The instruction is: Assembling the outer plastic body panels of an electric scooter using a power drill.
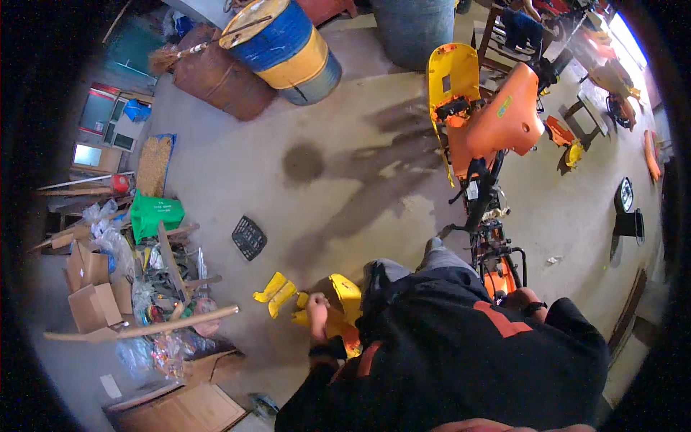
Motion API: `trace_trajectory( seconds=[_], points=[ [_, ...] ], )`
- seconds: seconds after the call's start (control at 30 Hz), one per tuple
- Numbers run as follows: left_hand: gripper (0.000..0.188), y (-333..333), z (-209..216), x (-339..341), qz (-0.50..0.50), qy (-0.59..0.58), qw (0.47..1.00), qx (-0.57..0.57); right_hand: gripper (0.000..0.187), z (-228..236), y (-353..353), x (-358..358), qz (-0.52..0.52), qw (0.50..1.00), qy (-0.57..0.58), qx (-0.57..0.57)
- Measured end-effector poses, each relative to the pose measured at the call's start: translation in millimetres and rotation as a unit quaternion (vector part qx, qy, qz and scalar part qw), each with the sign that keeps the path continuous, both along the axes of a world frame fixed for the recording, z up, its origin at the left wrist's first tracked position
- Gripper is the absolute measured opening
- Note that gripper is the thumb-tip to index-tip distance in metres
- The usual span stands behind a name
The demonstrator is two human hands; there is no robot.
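Note:
My left hand (317, 311) hangs low over the floor with its fingers curled closed; whether anything is in them is hidden. Just beyond and beside it lie yellow plastic panels (346, 297) and more yellow pieces (277, 292). To my right stands a partly stripped motor scooter, its bare black frame (491, 234) leading to an orange front cover (507, 115) and a yellow panel (453, 72). My right hand (521, 297) is low beside the scooter's rear rack (524, 265). Its fingers are mostly hidden, so a grip cannot be made out.
A black plastic grate (249, 238) lies on the floor ahead. At the left are a pile of wood, bags and cardboard boxes (96, 307), and a long stick (169, 326). Drums (288, 54) stand at the back; a black-framed part (629, 224) is at the right.

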State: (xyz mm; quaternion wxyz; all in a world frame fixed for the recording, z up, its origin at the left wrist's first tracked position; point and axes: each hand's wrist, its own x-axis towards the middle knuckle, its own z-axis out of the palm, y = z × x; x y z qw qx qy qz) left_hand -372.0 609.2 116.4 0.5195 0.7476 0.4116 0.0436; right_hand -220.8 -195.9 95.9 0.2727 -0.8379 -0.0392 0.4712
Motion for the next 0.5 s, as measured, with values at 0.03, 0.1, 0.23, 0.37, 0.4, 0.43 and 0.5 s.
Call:
trace_trajectory(
  seconds=[0.03,0.1,0.23,0.37,0.4,0.43,0.5],
  points=[
    [0.014,-9.3,39.1,72.5,0.024,0.043,0.998,-0.025,0.029,-7.5,-1.1,-0.6,-0.018,1.000,-0.001,-0.011],
    [0.015,-6.9,77.2,151.4,-0.037,0.045,0.998,0.001,0.028,17.3,20.4,-4.2,0.031,0.983,0.022,-0.180],
    [0.016,-4.7,82.0,234.2,-0.170,0.066,0.983,0.006,0.029,79.3,74.6,2.5,-0.074,0.970,0.110,-0.201],
    [0.021,73.5,-18.7,207.0,-0.208,0.186,0.958,-0.069,0.028,85.2,113.2,8.3,-0.266,0.946,0.132,-0.131],
    [0.022,108.7,-39.3,196.7,-0.279,0.250,0.926,-0.050,0.028,87.4,126.6,17.5,-0.303,0.937,0.137,-0.104],
    [0.022,139.2,-46.3,235.8,-0.307,0.257,0.915,-0.046,0.028,95.4,149.8,8.8,-0.371,0.914,0.149,-0.074],
    [0.017,205.6,-52.9,279.0,-0.378,0.250,0.890,0.052,0.027,99.9,187.8,12.2,-0.474,0.866,0.152,0.048]
  ],
)
